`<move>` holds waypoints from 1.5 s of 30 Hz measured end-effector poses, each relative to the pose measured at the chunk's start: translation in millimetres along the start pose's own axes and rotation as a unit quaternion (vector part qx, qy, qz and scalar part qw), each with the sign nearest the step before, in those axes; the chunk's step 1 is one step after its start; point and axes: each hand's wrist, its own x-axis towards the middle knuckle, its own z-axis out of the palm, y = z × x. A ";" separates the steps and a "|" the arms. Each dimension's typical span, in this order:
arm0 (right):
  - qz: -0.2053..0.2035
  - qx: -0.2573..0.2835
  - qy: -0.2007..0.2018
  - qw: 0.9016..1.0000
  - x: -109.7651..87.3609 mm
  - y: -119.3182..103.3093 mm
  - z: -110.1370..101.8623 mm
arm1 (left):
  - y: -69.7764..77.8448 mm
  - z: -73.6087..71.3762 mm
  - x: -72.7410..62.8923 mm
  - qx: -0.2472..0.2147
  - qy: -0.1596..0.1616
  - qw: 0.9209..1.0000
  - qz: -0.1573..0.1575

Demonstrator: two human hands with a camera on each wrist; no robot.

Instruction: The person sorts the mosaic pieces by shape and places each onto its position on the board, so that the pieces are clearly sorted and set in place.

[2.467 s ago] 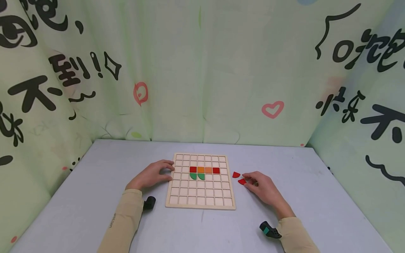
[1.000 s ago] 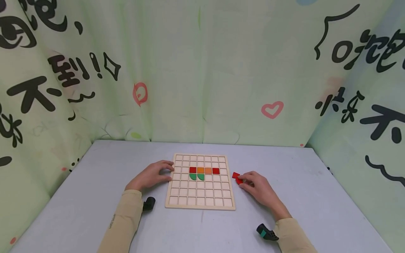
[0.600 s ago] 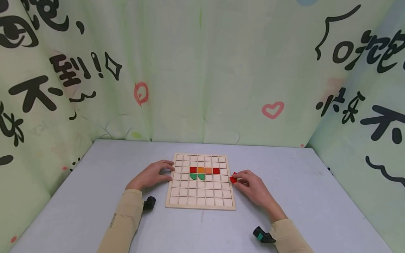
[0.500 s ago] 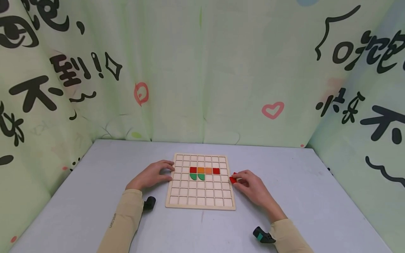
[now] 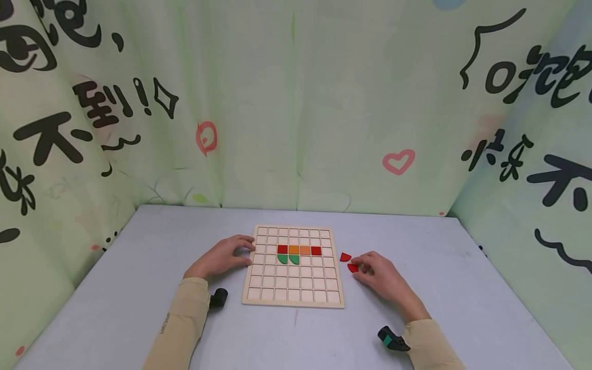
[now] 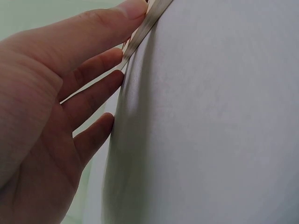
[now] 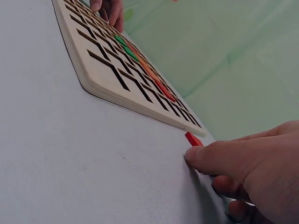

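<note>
A wooden grid board (image 5: 293, 304) lies flat on the table. In it sit two red squares, two orange squares between them, and two green quarter-circle pieces (image 5: 282, 259) in the row below. My left hand (image 5: 226, 254) rests against the board's left edge, its fingers loosely extended, thumb and fingertips touching the side. To the right of the board, my right hand (image 5: 381, 275) pinches a red quarter-circle piece (image 5: 353, 267) between thumb and fingertips, low over the table. Another red quarter-circle piece (image 5: 345, 257) lies just beside it, apart from the hand.
The white table (image 5: 296, 339) reaches back to a pale green curtain (image 5: 296, 113) with black lettering and pink drawings. Curtains also hang at both sides. A black wrist camera (image 5: 393, 339) sits at my right wrist, another (image 5: 218, 298) at my left.
The right hand moved left with a red piece to the board's right edge, then back right, away from it. The left hand and the board stayed put.
</note>
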 end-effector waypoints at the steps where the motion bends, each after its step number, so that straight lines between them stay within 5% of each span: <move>1: 0.002 -0.003 -0.005 1.000 -0.2 0.6 -0.3 | -0.1 0.1 -0.1 0.001 0.000 1.000 0.000; 12: -0.011 0.000 0.009 1.000 -0.1 3.1 1.5 | -0.2 0.2 -0.4 0.003 -0.001 1.000 -0.006; 25: -0.020 0.069 0.028 0.997 7.5 -15.5 14.0 | 1.4 -1.0 -1.0 0.003 0.001 1.000 -0.002; 45: 0.074 0.161 0.024 0.984 43.7 -53.9 32.4 | -0.2 0.6 0.6 0.002 0.001 1.000 -0.009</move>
